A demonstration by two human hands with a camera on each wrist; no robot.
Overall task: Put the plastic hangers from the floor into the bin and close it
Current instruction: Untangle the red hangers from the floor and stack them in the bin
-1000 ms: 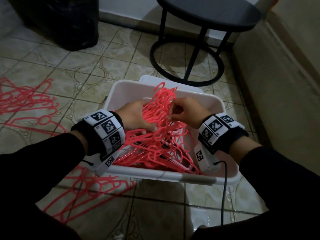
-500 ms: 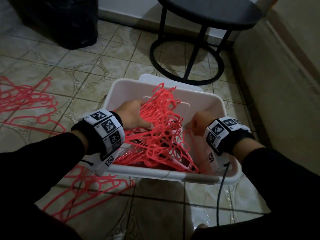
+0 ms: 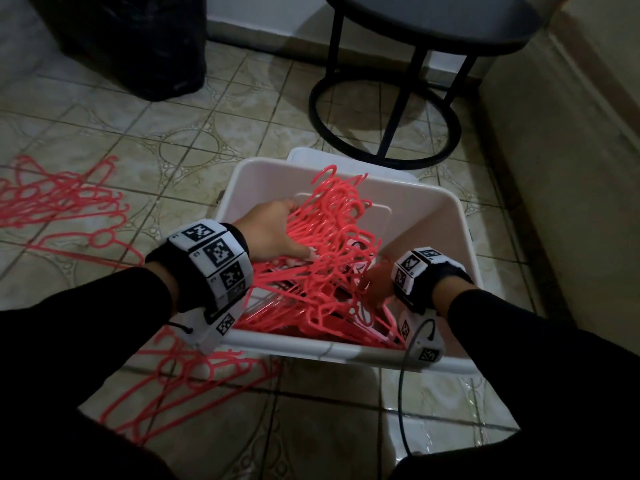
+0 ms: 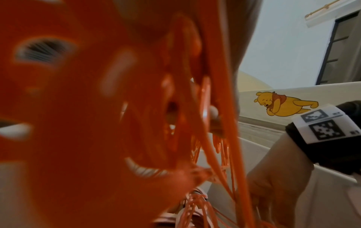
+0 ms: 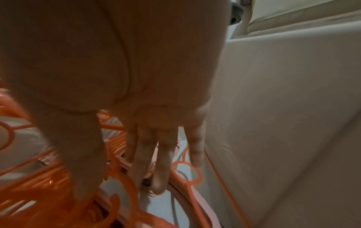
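While the right hand's (image 5: pixel 125 86) fingers (image 5: pixel 162 166) reach down straight and slightly spread, their tips touching hangers (image 3: pixel 325 258) in the bin (image 3: pixel 460 230) without curling round any, the left hand (image 3: pixel 273 233) at nine o'clock of the heap lies on the pile; whether its fingers grip a hanger I cannot tell. Hooks at twelve o'clock stand above the bin's rim. More hangers lie on the floor: one bunch (image 3: pixel 62 209) at nine o'clock, well apart, another (image 3: pixel 187 382) at seven o'clock, just beside the bin.

Likely trouble: the tangled heap may spring back when the hands lift, and raised hooks would keep the lid (image 3: pixel 346 164), lying behind the bin at twelve o'clock, from seating. A hook could also snag the wrist cable (image 3: pixel 401 393).

Only the right wrist view shows the straight fingertips among the hangers. Only the left wrist view shows a bear sticker (image 4: pixel 283 106). Only the head view shows the floor bunches, lid and table (image 3: pixel 429 26).
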